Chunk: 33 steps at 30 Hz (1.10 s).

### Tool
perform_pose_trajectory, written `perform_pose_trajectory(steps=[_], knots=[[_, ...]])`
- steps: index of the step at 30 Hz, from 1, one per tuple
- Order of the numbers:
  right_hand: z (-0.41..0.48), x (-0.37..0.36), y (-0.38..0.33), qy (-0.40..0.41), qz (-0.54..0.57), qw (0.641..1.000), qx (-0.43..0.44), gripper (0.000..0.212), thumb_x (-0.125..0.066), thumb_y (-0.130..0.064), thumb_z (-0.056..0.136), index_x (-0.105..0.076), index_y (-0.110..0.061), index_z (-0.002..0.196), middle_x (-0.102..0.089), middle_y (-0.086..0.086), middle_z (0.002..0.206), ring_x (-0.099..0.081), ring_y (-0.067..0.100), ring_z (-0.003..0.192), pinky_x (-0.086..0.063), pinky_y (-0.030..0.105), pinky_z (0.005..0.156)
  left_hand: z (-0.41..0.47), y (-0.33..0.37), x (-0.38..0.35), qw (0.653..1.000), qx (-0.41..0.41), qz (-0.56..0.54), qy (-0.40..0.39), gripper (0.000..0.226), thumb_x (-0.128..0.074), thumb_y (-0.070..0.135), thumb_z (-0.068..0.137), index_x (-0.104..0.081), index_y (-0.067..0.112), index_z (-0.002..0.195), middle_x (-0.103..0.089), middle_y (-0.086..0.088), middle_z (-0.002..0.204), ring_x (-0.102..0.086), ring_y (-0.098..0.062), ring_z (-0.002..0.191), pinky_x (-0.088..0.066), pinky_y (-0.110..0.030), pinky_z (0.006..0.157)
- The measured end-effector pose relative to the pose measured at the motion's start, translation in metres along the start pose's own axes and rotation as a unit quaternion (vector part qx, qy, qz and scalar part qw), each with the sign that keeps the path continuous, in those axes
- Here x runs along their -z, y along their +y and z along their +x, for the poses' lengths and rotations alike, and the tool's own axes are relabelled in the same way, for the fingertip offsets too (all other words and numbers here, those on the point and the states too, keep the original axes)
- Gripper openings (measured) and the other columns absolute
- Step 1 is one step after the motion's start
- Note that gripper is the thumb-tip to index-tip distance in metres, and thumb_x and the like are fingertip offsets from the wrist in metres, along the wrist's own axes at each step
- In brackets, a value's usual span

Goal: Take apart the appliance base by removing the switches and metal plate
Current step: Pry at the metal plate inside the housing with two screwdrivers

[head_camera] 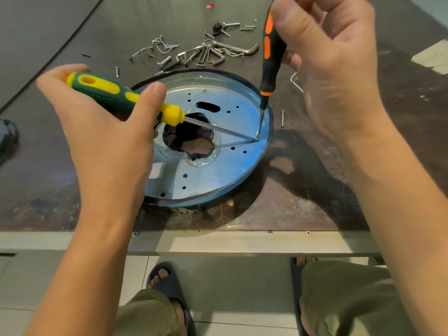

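- The round, shiny blue-tinted metal plate sits in the black round appliance base, near the front edge of the dark brown table.
- It looks like thin sheet: probably light, stiff and slick, with sharp edges. The raised outer rim seems the safest hold, since clear sealant rings the ragged central hole.
- The left hand wraps its fingers round a green-and-yellow-handled screwdriver, whose shaft lies low across the hole.
- The right hand pinches a black-and-orange screwdriver almost upright.
- Both tips meet at one spot near the plate's right rim.
- Silver hex keys and loose screws lie beyond.
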State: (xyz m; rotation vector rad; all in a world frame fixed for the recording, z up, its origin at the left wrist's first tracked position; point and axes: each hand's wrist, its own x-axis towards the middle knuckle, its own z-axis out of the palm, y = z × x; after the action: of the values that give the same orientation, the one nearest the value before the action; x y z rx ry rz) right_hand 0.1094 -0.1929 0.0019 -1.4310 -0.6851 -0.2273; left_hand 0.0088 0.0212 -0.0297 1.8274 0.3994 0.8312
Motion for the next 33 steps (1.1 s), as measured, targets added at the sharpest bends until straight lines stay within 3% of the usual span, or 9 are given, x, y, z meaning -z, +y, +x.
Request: perform_pose_trajectory(steps=[3,9,13,15,19,22,26,31,33], knots=[[0.0006,0.0006,0.0018,0.006,-0.03,0.999,0.035,0.01,-0.068,-0.007,0.095,-0.059,-0.011,0.096,-0.061,0.006,0.09,-0.06,0.021,0.088,-0.055,0.043,0.088,0.0004,-0.002,0.0014,1.0,-0.004,0.006,0.001,0.091,-0.072,0.062,0.076,-0.048,-0.006,0.13,-0.062,-0.026,0.115,-0.07,-0.028,0.091,-0.052,-0.016,0.065],[-0.0021,0.0007,0.0004,0.036,0.056,0.998,-0.012,0.02,-0.052,-0.001,0.092,-0.064,-0.013,0.083,-0.068,0.012,0.09,-0.064,0.026,0.089,-0.051,0.036,0.076,0.0017,-0.0023,-0.0001,1.0,0.0,-0.003,0.0,0.091,-0.073,0.062,0.075,-0.045,-0.002,0.133,-0.06,-0.028,0.117,-0.07,-0.028,0.093,-0.054,-0.019,0.067],[-0.0011,-0.0008,0.0,0.014,0.002,0.999,0.032,0.007,-0.064,-0.006,0.095,-0.062,-0.013,0.092,-0.063,0.001,0.088,-0.059,0.016,0.085,-0.051,0.037,0.084,0.002,-0.0037,0.0013,1.0,0.003,0.012,-0.003,0.093,-0.071,0.065,0.075,-0.048,-0.005,0.131,-0.063,-0.025,0.116,-0.07,-0.027,0.093,-0.054,-0.018,0.067],[-0.0009,-0.0011,0.0006,0.018,-0.038,0.997,0.06,0.012,-0.07,-0.006,0.093,-0.06,-0.012,0.098,-0.064,0.003,0.091,-0.061,0.016,0.087,-0.053,0.038,0.089,0.0017,-0.0038,0.0022,1.0,0.005,0.021,-0.002,0.093,-0.07,0.066,0.075,-0.049,-0.006,0.13,-0.063,-0.024,0.115,-0.07,-0.027,0.093,-0.054,-0.016,0.067],[-0.0038,-0.001,0.0011,0.024,-0.008,0.999,0.034,0.011,-0.06,-0.001,0.096,-0.063,-0.012,0.093,-0.067,0.01,0.095,-0.065,0.022,0.088,-0.054,0.036,0.083,0.0008,-0.003,0.0008,1.0,0.004,0.027,0.0,0.09,-0.07,0.065,0.076,-0.047,-0.001,0.133,-0.062,-0.024,0.117,-0.07,-0.026,0.095,-0.054,-0.017,0.068],[-0.0029,-0.0014,0.0007,0.029,0.016,0.999,0.01,0.014,-0.055,-0.004,0.097,-0.064,-0.012,0.089,-0.067,0.012,0.094,-0.063,0.024,0.088,-0.052,0.036,0.079,0.0006,-0.0027,0.0015,0.999,0.008,0.034,0.001,0.091,-0.069,0.068,0.075,-0.048,0.002,0.133,-0.063,-0.023,0.117,-0.069,-0.028,0.096,-0.056,-0.024,0.071],[0.0003,-0.0011,0.0012,0.007,-0.04,0.998,0.047,0.008,-0.066,-0.007,0.096,-0.06,-0.009,0.101,-0.061,0.005,0.089,-0.059,0.018,0.086,-0.052,0.036,0.085,0.0011,-0.0003,0.0025,0.999,0.017,0.027,-0.004,0.094,-0.071,0.067,0.075,-0.049,-0.006,0.129,-0.063,-0.025,0.114,-0.069,-0.03,0.095,-0.059,-0.031,0.075],[-0.0015,0.0035,0.0008,0.009,0.056,0.998,-0.015,0.012,-0.051,-0.003,0.097,-0.062,-0.006,0.1,-0.068,0.018,0.103,-0.066,0.033,0.096,-0.053,0.038,0.08,-0.002,0.0041,0.0001,1.0,0.009,0.018,0.002,0.087,-0.073,0.06,0.078,-0.043,0.0,0.134,-0.06,-0.027,0.114,-0.069,-0.029,0.093,-0.06,-0.037,0.075],[-0.0007,0.0019,0.0002,0.004,0.047,0.999,-0.007,0.007,-0.054,-0.007,0.098,-0.062,-0.006,0.098,-0.066,0.016,0.1,-0.063,0.028,0.092,-0.052,0.037,0.079,-0.0017,0.0045,0.0006,1.0,0.017,0.014,0.0,0.088,-0.073,0.061,0.077,-0.044,0.001,0.134,-0.061,-0.027,0.115,-0.069,-0.03,0.095,-0.06,-0.042,0.079]])
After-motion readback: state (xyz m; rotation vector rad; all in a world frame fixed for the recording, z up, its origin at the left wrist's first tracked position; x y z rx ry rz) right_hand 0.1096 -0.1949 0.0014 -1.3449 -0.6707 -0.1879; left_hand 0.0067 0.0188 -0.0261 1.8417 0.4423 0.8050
